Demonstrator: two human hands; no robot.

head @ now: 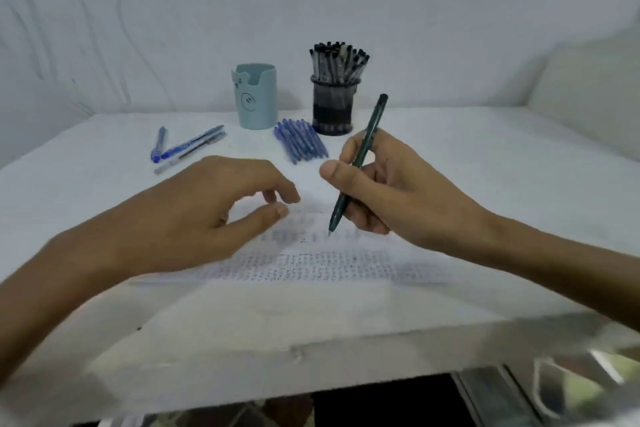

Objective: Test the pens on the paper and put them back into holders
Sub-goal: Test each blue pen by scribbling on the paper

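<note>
Right hand (391,184) gripping dark green pen (358,165), tip touching or just above scribbled paper (332,265). Left hand (194,208) hovering over paper, fingers loosely curled, holding nothing. Blue holder (255,97), black holder (333,107) full of pens standing behind.

Right hand: we see our right hand (391,184) gripping a dark green pen (360,163) tilted, tip at the paper (311,263).
Left hand: our left hand (194,215) hovers over the paper's left part, fingers loosely curled, holding nothing.
Paper: we find rows of small marks across it.
Holders: we see a light blue holder (256,97) beside a black mesh holder (333,107) packed with black pens (338,61).
Loose pens: a row of blue pens (300,145) lies before the holders; three more pens (188,147) lie left.
Table: we work on a white table (485,166).
</note>
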